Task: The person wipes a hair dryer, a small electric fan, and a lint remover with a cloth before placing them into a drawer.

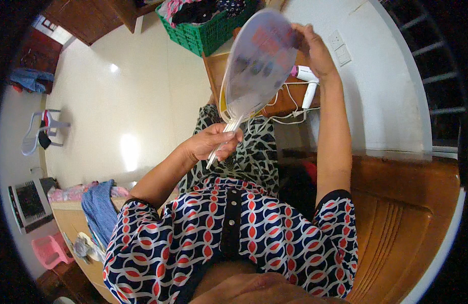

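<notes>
A stack of plastic hand fans [258,64] is raised in front of my lap, blades up and handles down. The front blade is pale and translucent, with red and dark print showing through, and a yellow edge peeks out behind it. My left hand [218,142] is wrapped around the bunched white handles [233,125]. At the upper right rim of the blades, my right hand [311,49] grips the edge, its fingers partly hidden behind. Just beyond the right wrist, a white and pink hair dryer [309,78] lies on a wooden surface with its cord.
A green plastic basket [196,36] of clothes stands ahead. To my right are a wooden bench [393,228] and a wall with a socket [335,39]. On the left are a table [66,212] with cloths, a pink stool [51,249] and a plastic chair [47,125].
</notes>
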A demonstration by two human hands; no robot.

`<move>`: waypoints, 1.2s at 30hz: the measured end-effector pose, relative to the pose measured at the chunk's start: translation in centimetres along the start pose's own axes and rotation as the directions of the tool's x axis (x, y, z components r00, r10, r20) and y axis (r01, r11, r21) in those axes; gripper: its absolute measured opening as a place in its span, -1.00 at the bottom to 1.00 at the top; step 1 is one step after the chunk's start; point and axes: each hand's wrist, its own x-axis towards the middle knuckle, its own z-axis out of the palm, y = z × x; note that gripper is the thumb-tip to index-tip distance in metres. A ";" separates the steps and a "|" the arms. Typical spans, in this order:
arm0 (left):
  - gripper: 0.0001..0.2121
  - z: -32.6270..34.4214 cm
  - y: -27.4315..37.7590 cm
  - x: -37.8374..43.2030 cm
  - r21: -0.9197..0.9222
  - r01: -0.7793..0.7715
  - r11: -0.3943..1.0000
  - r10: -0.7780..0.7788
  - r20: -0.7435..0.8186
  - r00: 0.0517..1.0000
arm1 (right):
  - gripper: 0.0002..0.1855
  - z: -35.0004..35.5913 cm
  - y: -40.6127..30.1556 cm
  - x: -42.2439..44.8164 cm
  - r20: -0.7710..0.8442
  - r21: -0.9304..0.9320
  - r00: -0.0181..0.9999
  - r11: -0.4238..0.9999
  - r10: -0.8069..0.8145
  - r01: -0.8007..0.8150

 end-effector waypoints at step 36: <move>-0.69 -0.9 -5.0 -1.6 -0.232 -0.302 0.925 0.227 -0.303 0.926 | -0.67 20.5 4.1 -15.1 0.071 0.367 0.935 0.862 0.348 -0.349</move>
